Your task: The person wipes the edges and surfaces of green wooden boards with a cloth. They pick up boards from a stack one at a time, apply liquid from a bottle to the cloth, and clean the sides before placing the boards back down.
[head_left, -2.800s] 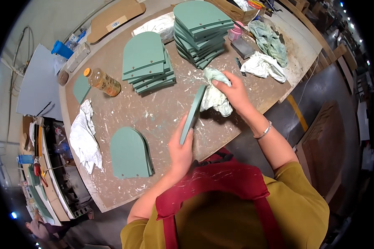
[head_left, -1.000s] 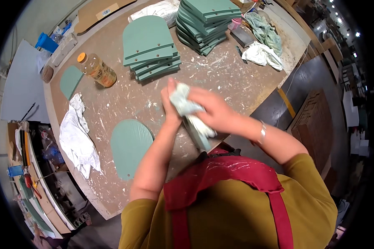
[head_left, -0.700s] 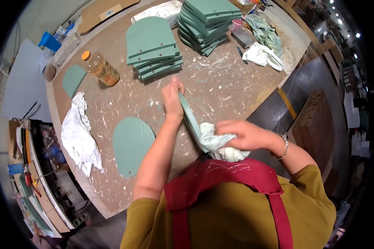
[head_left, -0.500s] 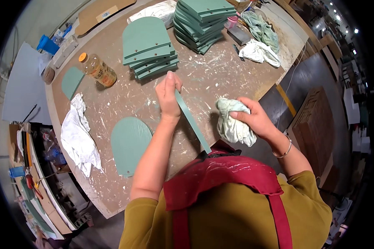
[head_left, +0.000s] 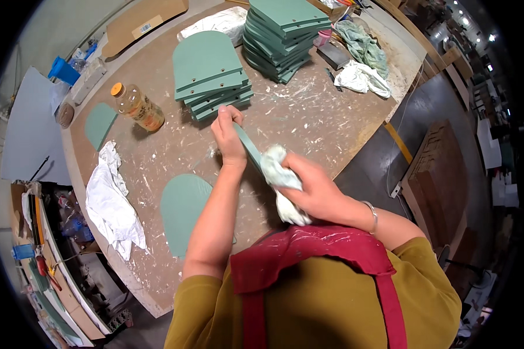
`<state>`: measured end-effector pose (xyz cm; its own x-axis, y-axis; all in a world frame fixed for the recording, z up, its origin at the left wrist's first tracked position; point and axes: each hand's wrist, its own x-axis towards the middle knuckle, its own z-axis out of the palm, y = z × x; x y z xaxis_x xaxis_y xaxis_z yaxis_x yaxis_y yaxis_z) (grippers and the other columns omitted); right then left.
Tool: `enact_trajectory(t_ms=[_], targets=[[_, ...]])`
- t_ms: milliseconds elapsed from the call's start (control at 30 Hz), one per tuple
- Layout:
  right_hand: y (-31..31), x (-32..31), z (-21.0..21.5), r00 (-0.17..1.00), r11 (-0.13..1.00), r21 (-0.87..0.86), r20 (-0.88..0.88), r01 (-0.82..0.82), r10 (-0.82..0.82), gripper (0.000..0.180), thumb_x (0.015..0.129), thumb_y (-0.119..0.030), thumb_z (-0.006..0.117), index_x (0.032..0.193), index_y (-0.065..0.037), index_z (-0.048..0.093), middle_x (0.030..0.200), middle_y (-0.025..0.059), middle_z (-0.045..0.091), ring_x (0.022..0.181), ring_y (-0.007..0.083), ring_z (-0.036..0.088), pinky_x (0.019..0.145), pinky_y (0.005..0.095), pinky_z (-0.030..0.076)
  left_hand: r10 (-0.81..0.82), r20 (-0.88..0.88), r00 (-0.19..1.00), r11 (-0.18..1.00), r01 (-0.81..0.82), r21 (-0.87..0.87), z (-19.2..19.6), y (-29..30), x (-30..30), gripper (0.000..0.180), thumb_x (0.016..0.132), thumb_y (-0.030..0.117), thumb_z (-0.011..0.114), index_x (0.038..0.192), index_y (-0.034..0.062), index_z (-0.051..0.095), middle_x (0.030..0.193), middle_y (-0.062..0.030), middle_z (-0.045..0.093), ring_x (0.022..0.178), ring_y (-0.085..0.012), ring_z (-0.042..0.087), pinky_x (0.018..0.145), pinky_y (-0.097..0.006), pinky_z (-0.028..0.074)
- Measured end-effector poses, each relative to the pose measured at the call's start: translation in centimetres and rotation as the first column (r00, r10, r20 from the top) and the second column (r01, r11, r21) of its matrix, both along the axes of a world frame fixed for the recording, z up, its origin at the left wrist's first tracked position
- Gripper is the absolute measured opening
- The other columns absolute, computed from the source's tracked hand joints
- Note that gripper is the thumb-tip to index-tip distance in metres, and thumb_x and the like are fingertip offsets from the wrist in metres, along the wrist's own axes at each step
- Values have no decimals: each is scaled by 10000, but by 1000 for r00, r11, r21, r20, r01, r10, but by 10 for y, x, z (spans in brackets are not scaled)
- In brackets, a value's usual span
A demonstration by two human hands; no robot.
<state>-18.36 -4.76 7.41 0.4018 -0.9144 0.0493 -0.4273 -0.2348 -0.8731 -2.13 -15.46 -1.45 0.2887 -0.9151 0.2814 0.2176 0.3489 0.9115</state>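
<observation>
My left hand (head_left: 229, 139) is closed on the far end of a green painted panel (head_left: 248, 144), which stands on edge so that mostly its narrow side shows. In my right hand (head_left: 314, 185) is a bunched white-green rag (head_left: 278, 168), pressed against the panel's edge. Rag and hand cover the panel's near part. Left of my left forearm, a round-topped green board (head_left: 183, 209) lies flat on the table. Just beyond my left hand rises a short stack of similar green boards (head_left: 206, 61).
A taller stack of green boards (head_left: 282, 35) stands farther back. On the paint-flecked table (head_left: 145, 192) are an orange-capped bottle (head_left: 138, 107), a white cloth (head_left: 112, 200), another white cloth (head_left: 362, 78), a greenish rag (head_left: 364, 43) and a dark block (head_left: 333, 55).
My right hand has brought the rag leftward onto the panel's edge; before, it was held apart. My left hand and the panel have shifted slightly left.
</observation>
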Motion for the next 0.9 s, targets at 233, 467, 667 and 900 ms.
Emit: enact_trajectory(t_ms=[233, 467, 667, 900], targets=[[-21, 22, -18, 999, 978, -206, -34, 34, -42, 221, 817, -91, 613, 988, -20, 491, 910, 210, 551, 871, 429, 547, 724, 440, 443, 34, -53, 998, 999, -31, 43, -14, -10, 7, 461, 990, 263, 337, 591, 34, 370, 567, -1, 372, 555, -108, 318, 527, -277, 274], [-47, 23, -7, 988, 988, 99, 84, 120, -128, 241, 865, -72, 592, 1075, -4, 496, 913, 86, 566, 854, 141, 546, 753, 307, 457, 8, 7, 1000, 993, -9, 121, -8, -12, -18, 475, 990, 275, 344, 584, 31, 382, 557, -2, 374, 561, -110, 333, 538, -286, 278], [0, -20, 11, 992, 921, 367, 59, -129, 116, 294, 855, -95, 615, 1131, -20, 548, 990, 108, 624, 963, 175, 581, 853, 319, 444, -123, -94, 988, 989, 130, 73, -24, -13, -2, 481, 993, 283, 355, 577, 43, 381, 568, -43, 400, 545, -125, 365, 517, -273, 288], [-4, -56, 9, 939, 797, 599, 225, 76, -259, 173, 871, -142, 642, 954, -15, 560, 823, 20, 597, 765, 79, 547, 672, 231, 453, -109, -65, 992, 989, 115, 92, -20, -11, -7, 459, 989, 271, 357, 586, 53, 378, 572, -5, 368, 561, -106, 325, 531, -274, 261]])
